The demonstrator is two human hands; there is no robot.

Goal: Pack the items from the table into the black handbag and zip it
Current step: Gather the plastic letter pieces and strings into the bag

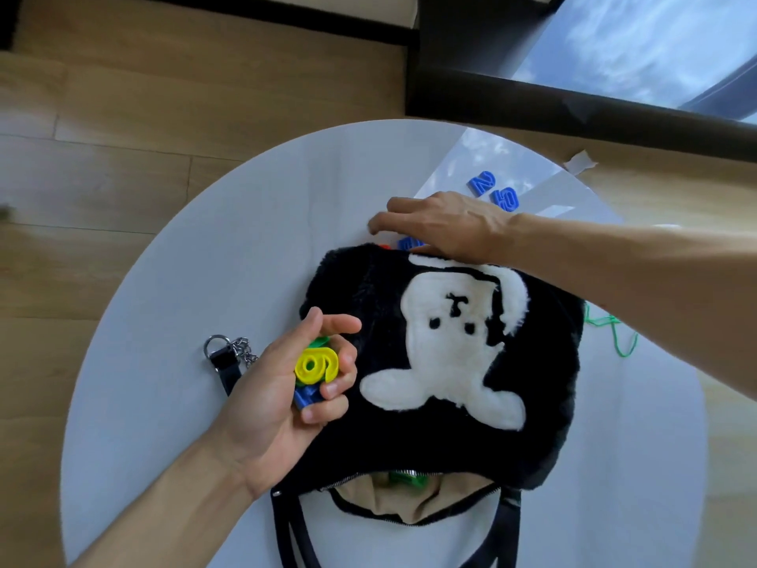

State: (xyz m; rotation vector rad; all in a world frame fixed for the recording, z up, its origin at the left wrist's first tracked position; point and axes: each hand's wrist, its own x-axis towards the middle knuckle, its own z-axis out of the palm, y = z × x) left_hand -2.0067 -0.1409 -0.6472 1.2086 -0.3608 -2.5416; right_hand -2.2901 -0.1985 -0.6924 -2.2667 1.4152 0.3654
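Black shaggy fur covers the handbag (553,362), which lies flat in the middle of the round, smooth white tabletop (205,280). A cream plush animal patch (442,354) is stitched on its upper face. At the near edge the metal zipper (352,479) gapes open, showing tan cloth lining (368,496) and a green plastic piece (405,479) inside.

The left hand (278,395) hovers over the bag's left edge, palm up. Its curled fingers cup a small stack of hard plastic cut-outs: a yellow looped numeral (315,364) on top, a green piece (319,343) behind it and a blue piece (305,397) beneath.

The right hand (446,225) is palm down just past the bag's far edge, fingers reaching left over blue pieces (409,242) and an orange one (384,246). Whether it grips any cannot be told.

Two more blue numerals (482,182) (504,197) lie beyond its wrist. A steel ring (217,346) with a chain (243,350) lies to the left of the bag, and a thin green cord (614,334) to its right.
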